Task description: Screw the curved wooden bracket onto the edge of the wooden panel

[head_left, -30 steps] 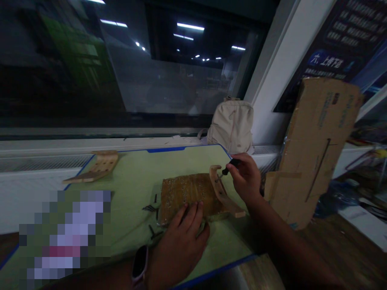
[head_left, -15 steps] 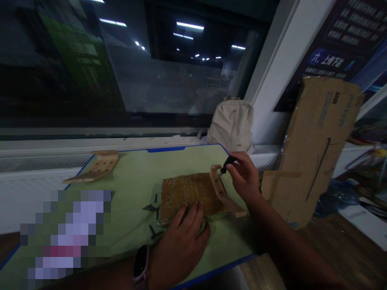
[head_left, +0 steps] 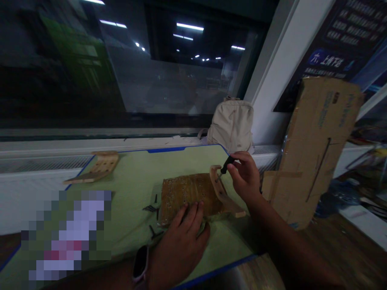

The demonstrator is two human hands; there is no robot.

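My right hand (head_left: 245, 176) grips the black handle of a screwdriver (head_left: 227, 162). The tool slants down to the left, its tip at a hole in a curved wooden piece (head_left: 222, 194). That piece stands against the right end of a brown block (head_left: 184, 189) that looks wrapped in shiny tape. Flat on the block's near edge rests my left hand (head_left: 184, 241), fingers stretched out and holding nothing. Several dark screws (head_left: 151, 208) lie on the table left of the block. Whether a screw sits under the screwdriver's tip is too small to tell.
Another curved wooden piece (head_left: 104, 164) with holes lies at the table's far left corner. The pale green table (head_left: 136, 169) has a blue edge. A beige backpack (head_left: 232, 123) leans by the window, and a tall cardboard sheet (head_left: 320, 149) stands on the right.
My right hand and the screwdriver handle have shifted very slightly, with the tip staying at the same spot. My left hand keeps its place on the block.
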